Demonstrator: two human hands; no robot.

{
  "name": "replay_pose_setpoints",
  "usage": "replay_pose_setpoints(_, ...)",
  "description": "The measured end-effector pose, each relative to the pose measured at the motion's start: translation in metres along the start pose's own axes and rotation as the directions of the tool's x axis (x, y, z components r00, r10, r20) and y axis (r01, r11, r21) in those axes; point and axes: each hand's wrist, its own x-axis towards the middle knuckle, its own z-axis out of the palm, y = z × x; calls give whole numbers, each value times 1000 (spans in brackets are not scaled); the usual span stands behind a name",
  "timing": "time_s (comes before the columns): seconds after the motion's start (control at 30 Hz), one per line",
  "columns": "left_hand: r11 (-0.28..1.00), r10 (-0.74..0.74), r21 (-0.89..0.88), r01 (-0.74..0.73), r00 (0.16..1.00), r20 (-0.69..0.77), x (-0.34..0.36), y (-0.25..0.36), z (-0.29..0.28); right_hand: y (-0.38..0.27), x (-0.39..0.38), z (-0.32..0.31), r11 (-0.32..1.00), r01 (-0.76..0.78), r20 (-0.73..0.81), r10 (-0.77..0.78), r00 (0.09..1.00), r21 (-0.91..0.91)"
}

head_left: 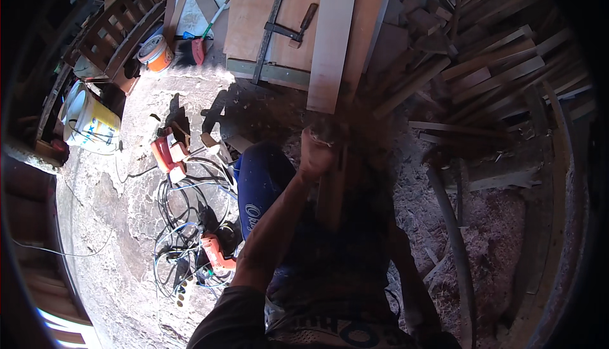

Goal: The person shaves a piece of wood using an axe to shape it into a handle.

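"What's at your fingers?"

"A narrow brown wooden piece [331, 190], in deep shade, pointing back toward my body. Its far end meets my left hand [317, 153], though the dimness hides exactly what I clasp."

"And the pale board [333, 44]?"

"Long, flat and straight-edged, it runs away from me, slanting slightly rightward, its squarish near end just beyond my knuckles. Whether they touch, I can't tell."
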Motion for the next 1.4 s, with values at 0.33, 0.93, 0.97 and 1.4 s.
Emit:
replay_pose_setpoints(0.33, 960, 233, 140, -241, 970, 68, 45, 37, 22, 5, 25, 3, 996, -82, 48, 83, 995, -21)
replay_pose_setpoints(0.93, 977, 49, 205, -51, 999, 12, 29, -33, 9, 13, 29, 9, 998, -45, 45, 43, 998, 49)
replay_pose_setpoints(0.97, 980, 53, 193, -54, 999, 11, 29, -34, 9, 16, 30, 11, 998, -45, 49, 43, 998, 50)
replay_pose_setpoints(1.4, 992, 23, 127, -21, 1000, -12, 29, -39, 9, 9, 29, 8, 995, -95, 62, 94, 994, 2)
